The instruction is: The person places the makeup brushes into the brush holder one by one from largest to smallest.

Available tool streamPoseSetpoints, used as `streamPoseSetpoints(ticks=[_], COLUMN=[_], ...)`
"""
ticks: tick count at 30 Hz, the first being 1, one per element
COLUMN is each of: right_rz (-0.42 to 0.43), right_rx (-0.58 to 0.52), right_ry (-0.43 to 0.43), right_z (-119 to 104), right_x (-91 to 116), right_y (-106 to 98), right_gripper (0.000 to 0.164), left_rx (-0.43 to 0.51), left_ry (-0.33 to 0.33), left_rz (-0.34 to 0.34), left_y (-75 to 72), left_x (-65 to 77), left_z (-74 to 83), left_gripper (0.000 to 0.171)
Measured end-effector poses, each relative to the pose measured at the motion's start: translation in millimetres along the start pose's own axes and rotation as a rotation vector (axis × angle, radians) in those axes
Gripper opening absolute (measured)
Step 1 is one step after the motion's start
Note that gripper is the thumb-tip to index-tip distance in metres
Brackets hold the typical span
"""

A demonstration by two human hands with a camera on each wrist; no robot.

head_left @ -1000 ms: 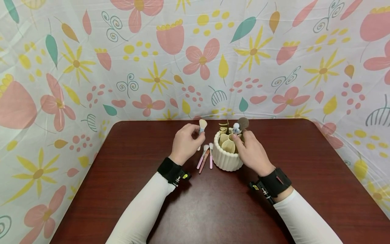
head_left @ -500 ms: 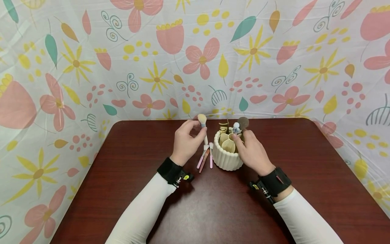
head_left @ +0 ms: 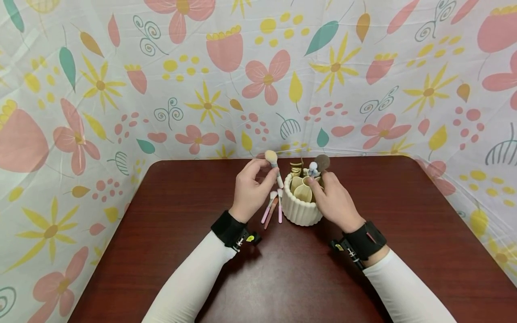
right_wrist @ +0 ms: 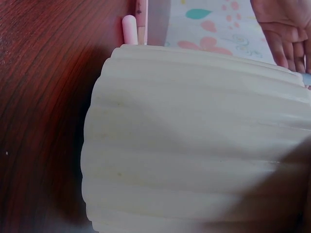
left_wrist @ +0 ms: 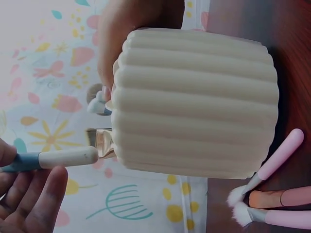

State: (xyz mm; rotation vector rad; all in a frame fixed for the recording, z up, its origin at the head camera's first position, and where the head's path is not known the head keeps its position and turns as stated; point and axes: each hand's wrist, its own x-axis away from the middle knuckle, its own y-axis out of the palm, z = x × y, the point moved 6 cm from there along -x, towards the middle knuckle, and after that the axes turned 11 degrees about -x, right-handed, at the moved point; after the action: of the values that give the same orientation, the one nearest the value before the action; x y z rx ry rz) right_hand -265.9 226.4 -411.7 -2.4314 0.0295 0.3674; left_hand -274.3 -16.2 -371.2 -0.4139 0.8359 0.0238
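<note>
A makeup brush (head_left: 279, 178) with cream bristles, a blue-grey ferrule and a white handle is pinched between the thumb and fingers of my left hand (head_left: 251, 190). It tilts, bristles up, just left of a cream ribbed brush holder (head_left: 302, 214). In the left wrist view its handle end (left_wrist: 68, 158) lies close to the holder's rim. My right hand (head_left: 338, 202) grips the holder's right rim, thumb at the top edge, the other fingers mostly hidden. Inside stand a dark round brush (head_left: 322, 162), a small white-tipped piece (head_left: 313, 167) and a gold flat brush (head_left: 296, 168).
Left of the holder, two pink-handled brushes (head_left: 280, 214) and a brown-pink brush (head_left: 270, 216) lie on the dark red wooden table (head_left: 181, 215). A floral cloth (head_left: 266, 112) hangs right behind the table's back edge.
My left hand has raised the brush and carried it right, toward the holder; its white handle now shows, leaning toward the rim. The right hand and holder have stayed in place.
</note>
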Motion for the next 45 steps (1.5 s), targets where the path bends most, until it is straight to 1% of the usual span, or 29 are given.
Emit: streamPoseSetpoints(ticks=[5,10,15,21,23,29,34,36,41,45], right_rz=[0.004,-0.002,-0.002,0.001,-0.002,-0.012,-0.006,-0.004,0.001,0.003], right_rx=[0.000,-0.006,-0.004,-0.006,-0.008,-0.008,-0.006,-0.006,-0.003,0.000], right_ry=[0.001,0.001,0.004,0.000,0.002,0.007,0.004,0.001,-0.004,-0.006], right_z=[1,1,0,-2,-1,0,1,1,1,2], right_x=[1,2,2,0,0,0,0,0,-1,-2], right_y=[0,0,0,1,1,1,1,1,1,1], right_gripper=[0.055,0.055,0.056,0.057,0.057,0.060,0.060,0.060,0.060,0.062], left_rx=[0.031,0.039,0.053,0.048,0.035,-0.024,-0.113,-0.137,-0.162,-0.179], left_ry=[-0.006,-0.001,-0.013,-0.033,-0.036,-0.046,-0.055,-0.074,-0.141,-0.180], left_rz=[-0.002,0.002,-0.025,-0.057,-0.080,-0.183,-0.219,-0.238,-0.289,-0.310], left_y=[4.0,8.8,16.1,20.7,22.4,30.4,33.8,34.9,38.4,40.9], left_x=[-1.9,-3.5,-4.2,-3.9,-2.7,1.6,2.9,3.5,6.3,8.2], left_z=[1.8,5.8,8.7,7.5,6.0,2.6,-0.1,-2.2,-8.8,-13.6], left_gripper=[0.009,0.009,0.011,0.011,0.012,0.013,0.014,0.013,0.010,0.012])
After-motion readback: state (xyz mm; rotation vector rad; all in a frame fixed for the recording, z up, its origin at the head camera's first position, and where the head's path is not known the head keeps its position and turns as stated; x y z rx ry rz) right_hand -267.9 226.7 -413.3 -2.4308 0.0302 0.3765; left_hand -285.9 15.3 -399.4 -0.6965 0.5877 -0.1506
